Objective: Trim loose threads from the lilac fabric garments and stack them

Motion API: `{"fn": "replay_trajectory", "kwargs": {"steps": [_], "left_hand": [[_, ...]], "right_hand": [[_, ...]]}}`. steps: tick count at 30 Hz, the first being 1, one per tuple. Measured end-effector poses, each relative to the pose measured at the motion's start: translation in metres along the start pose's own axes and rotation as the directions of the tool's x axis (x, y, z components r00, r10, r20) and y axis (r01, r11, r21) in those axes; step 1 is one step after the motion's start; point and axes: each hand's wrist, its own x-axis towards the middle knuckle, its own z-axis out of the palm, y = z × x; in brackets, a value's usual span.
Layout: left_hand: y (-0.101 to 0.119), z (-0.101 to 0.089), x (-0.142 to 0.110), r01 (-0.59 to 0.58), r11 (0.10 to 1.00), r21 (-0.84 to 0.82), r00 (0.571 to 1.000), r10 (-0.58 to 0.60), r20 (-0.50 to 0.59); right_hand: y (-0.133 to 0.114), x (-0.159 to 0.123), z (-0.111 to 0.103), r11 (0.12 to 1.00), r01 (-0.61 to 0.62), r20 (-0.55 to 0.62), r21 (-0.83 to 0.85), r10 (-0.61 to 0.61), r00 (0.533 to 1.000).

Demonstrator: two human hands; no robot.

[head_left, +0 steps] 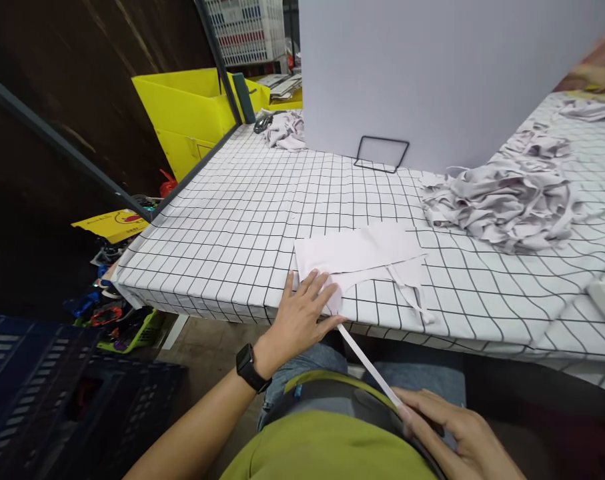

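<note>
A pale, pinkish-white cloth piece [362, 252] lies flat near the table's front edge, with a thin loose end [413, 297] at its right. My left hand [302, 310], a black watch on its wrist, presses on the cloth's near left corner with its fingers spread. From beside that hand's thumb a narrow white fabric strap [367, 363] runs taut over the table edge toward my body. Its lower end is pinched between the thumb and fingers of my right hand [442, 423], which is low over my lap.
A black-and-white grid cloth covers the table [222, 227]. At the right sits a heap of pale fabric strips [507, 200]; a smaller bundle [286, 130] lies farther back. A grey-white panel [407, 73] stands behind. Yellow bins [192, 113] and dark crates [32, 387] are leftward.
</note>
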Motion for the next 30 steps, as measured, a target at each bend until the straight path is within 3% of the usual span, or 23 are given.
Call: {"fn": "replay_trajectory", "kwargs": {"steps": [4, 7, 9, 12, 15, 19, 23, 26, 30], "left_hand": [[0.001, 0.0, 0.0, -0.006, 1.0, -0.021, 1.0, 0.006, -0.006], [-0.001, 0.001, 0.0, -0.013, 0.999, -0.03, 1.0, 0.013, -0.006], [-0.003, 0.001, -0.001, -0.017, 0.998, -0.061, 1.0, 0.017, 0.004], [-0.004, -0.005, -0.001, -0.011, 0.986, -0.167, 1.0, 0.011, -0.002], [0.002, -0.017, -0.002, -0.039, 0.944, -0.327, 0.997, 0.014, -0.078], [0.015, -0.033, -0.001, -0.128, 0.848, -0.514, 0.984, 0.043, -0.174], [0.019, -0.034, 0.003, -0.107, 0.763, -0.638, 0.977, -0.037, -0.208], [0.014, -0.026, 0.009, -0.057, 0.792, -0.608, 0.975, -0.087, -0.204], [0.001, -0.014, 0.024, -0.034, 0.902, -0.43, 0.975, -0.065, -0.213]], "right_hand": [[-0.014, -0.004, -0.004, 0.947, -0.167, -0.121, 0.273, 0.206, 0.971], [-0.032, 0.007, -0.005, 0.771, -0.208, -0.074, 0.602, 0.313, 0.947], [-0.043, 0.021, -0.004, 0.697, -0.194, -0.062, 0.691, 0.324, 0.944], [-0.055, 0.042, -0.001, 0.757, -0.144, -0.124, 0.638, 0.285, 0.95], [-0.057, 0.06, 0.0, 0.799, -0.1, -0.179, 0.594, 0.252, 0.951], [-0.051, 0.082, -0.002, 0.822, -0.104, -0.178, 0.56, 0.242, 0.954], [-0.041, 0.097, -0.005, 0.855, -0.056, -0.191, 0.516, 0.179, 0.965], [-0.038, 0.102, -0.005, 0.845, -0.095, -0.179, 0.527, 0.219, 0.959], [-0.045, 0.104, -0.004, 0.77, -0.175, -0.121, 0.613, 0.311, 0.943]]}}
